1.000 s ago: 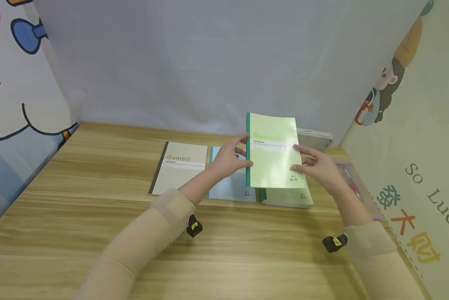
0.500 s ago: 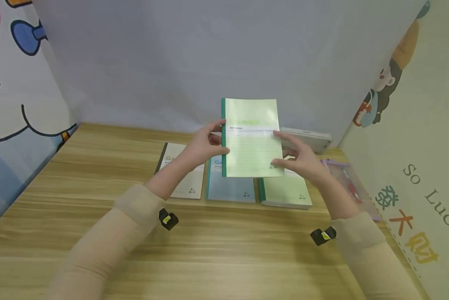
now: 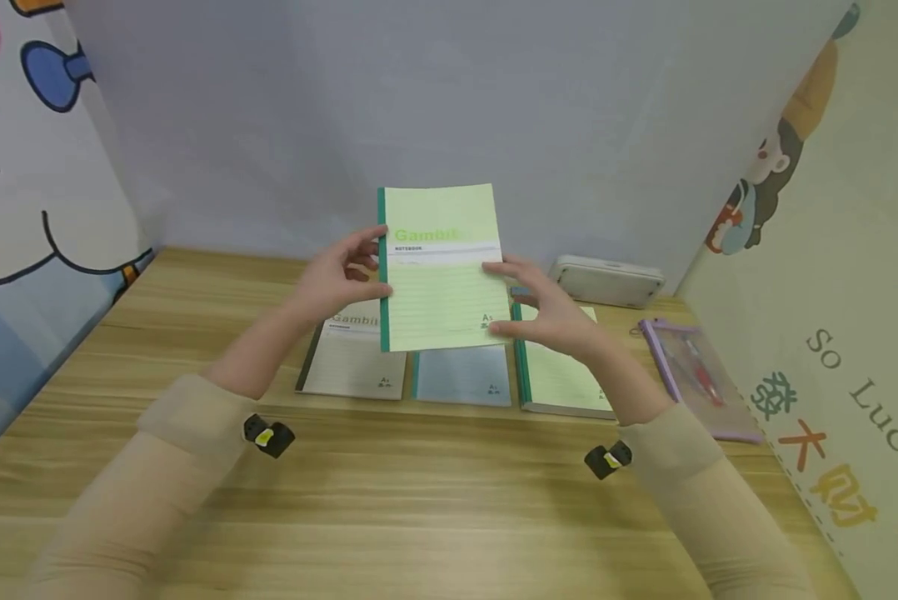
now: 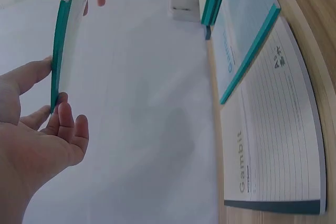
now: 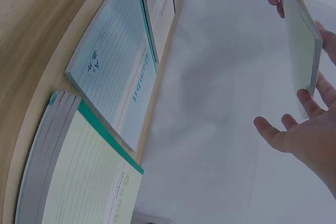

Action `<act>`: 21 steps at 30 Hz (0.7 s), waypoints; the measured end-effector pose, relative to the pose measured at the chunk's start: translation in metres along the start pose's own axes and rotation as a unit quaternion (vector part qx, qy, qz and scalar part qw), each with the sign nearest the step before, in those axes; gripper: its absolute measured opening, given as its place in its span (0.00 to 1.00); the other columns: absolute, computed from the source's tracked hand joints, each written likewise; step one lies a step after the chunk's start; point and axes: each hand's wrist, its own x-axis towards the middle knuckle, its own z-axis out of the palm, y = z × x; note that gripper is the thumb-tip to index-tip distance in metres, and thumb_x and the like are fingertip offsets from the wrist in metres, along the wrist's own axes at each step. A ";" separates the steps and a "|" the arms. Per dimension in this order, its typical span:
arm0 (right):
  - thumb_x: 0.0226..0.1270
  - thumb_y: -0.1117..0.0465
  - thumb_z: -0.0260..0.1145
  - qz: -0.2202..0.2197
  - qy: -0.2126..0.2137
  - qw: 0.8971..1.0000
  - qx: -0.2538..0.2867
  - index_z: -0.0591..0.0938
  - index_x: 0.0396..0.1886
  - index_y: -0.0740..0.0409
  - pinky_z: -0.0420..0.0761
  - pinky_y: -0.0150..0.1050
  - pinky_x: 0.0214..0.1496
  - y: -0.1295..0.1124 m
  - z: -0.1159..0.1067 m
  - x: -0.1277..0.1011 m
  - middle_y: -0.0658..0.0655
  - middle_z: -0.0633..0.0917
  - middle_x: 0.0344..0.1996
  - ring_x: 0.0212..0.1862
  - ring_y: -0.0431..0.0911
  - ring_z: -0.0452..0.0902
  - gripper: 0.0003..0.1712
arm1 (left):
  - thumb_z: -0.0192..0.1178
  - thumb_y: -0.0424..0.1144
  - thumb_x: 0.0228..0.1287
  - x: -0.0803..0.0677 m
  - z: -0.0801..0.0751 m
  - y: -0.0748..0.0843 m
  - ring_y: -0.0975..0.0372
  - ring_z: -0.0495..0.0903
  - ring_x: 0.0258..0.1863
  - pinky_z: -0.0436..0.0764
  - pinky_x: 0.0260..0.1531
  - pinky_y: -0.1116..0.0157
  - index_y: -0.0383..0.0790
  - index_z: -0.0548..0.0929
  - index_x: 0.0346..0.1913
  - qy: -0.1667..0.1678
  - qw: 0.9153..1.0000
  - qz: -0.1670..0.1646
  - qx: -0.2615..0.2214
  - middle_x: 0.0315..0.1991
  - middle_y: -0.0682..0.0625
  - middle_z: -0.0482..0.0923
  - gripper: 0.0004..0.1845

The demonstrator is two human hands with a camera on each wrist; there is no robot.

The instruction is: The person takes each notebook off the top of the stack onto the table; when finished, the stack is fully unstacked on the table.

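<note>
A light green notebook (image 3: pixel 441 292) with a green spine is held up above the table, its cover facing me. My left hand (image 3: pixel 338 275) pinches the spine edge between thumb and fingers, as the left wrist view also shows. On the opposite edge, my right hand (image 3: pixel 550 308) grips the notebook with thumb and fingers. Below lie a white notebook (image 3: pixel 355 367) with a dark spine, a blue notebook (image 3: pixel 461 377) partly covered by the held one, and a stack of green notebooks (image 3: pixel 565 375) partly behind my right hand.
A white case (image 3: pixel 606 282) stands at the back right against the pale backdrop. Beside it, near the right wall, lies a clear pouch (image 3: pixel 696 375) with purple trim and pens inside. The wooden table (image 3: pixel 419 500) extends toward me.
Both hands have carried the green notebook leftward and slightly up, from over the green stack to above the white and blue notebooks. The pouch and stack show more fully.
</note>
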 end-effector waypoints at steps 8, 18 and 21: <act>0.53 0.40 0.71 -0.031 -0.016 0.998 -0.049 0.55 0.73 0.37 0.53 0.59 0.70 -0.016 0.029 0.021 0.48 0.43 0.75 0.75 0.43 0.32 0.51 | 0.68 0.37 0.57 -0.015 -0.039 -0.009 0.58 0.65 0.53 0.67 0.56 0.56 0.50 0.56 0.73 -0.005 1.000 -0.006 0.026 0.58 0.45 0.65 0.43; 0.50 0.46 0.75 -0.063 -0.025 0.993 -0.096 0.54 0.75 0.42 0.42 0.61 0.71 -0.031 0.074 0.050 0.51 0.44 0.76 0.75 0.43 0.26 0.56 | 0.68 0.41 0.57 -0.034 -0.085 -0.026 0.57 0.63 0.58 0.67 0.54 0.55 0.54 0.52 0.74 -0.012 0.997 -0.042 0.065 0.62 0.45 0.62 0.46; 0.50 0.46 0.75 -0.066 -0.022 0.994 -0.090 0.55 0.74 0.44 0.43 0.59 0.72 -0.032 0.089 0.058 0.51 0.45 0.75 0.75 0.44 0.28 0.55 | 0.67 0.44 0.57 -0.039 -0.098 -0.034 0.54 0.63 0.59 0.68 0.53 0.54 0.55 0.51 0.75 -0.018 0.994 -0.061 0.084 0.63 0.45 0.61 0.47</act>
